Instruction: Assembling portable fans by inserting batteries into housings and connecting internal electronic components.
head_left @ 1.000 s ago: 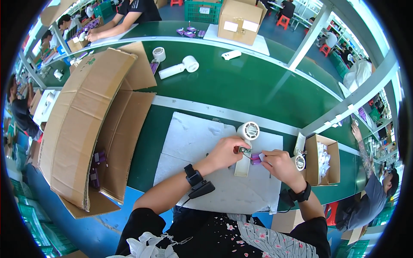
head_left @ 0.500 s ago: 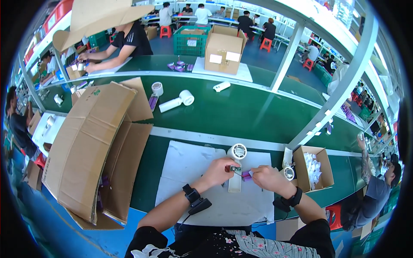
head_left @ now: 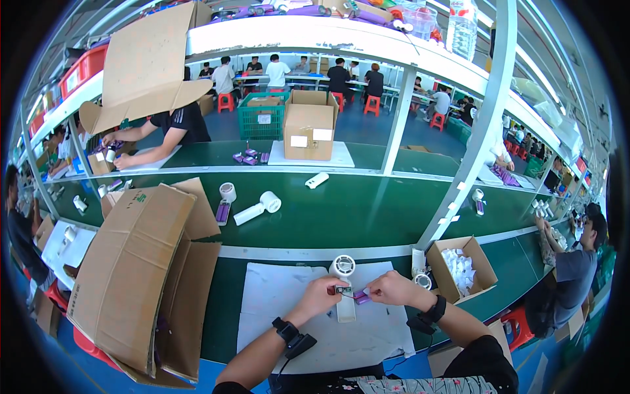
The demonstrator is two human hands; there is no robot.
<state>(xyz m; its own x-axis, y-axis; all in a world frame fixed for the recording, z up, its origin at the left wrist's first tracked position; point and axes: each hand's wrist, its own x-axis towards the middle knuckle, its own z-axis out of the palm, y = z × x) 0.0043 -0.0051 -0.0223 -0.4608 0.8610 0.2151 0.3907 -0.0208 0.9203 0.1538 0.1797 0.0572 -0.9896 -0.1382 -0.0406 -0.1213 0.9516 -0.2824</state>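
A white handheld fan (head_left: 342, 266) lies in front of me on a white sheet (head_left: 282, 338), its round head away from me and its handle (head_left: 346, 310) open. My left hand (head_left: 319, 297) pinches a small green circuit board (head_left: 342, 289) above the handle. A thin dark wire runs from the board toward a purple battery (head_left: 361, 298) just right of the handle. My right hand (head_left: 392, 289) is closed at the battery's right end, fingertips pressed together. What they grip is too small to make out.
A large cardboard box (head_left: 134, 253) stands on the left. At right sit a box of white parts (head_left: 464, 266) and another white fan (head_left: 422, 281). More fans (head_left: 261, 207) lie on the green belt (head_left: 374, 217). A metal post (head_left: 459, 177) rises at right; co-workers sit around.
My view has tipped up, so the bench appears lower and more of the overhead shelf shows. Both hands stay at the fan, the left with the circuit board still pinched.
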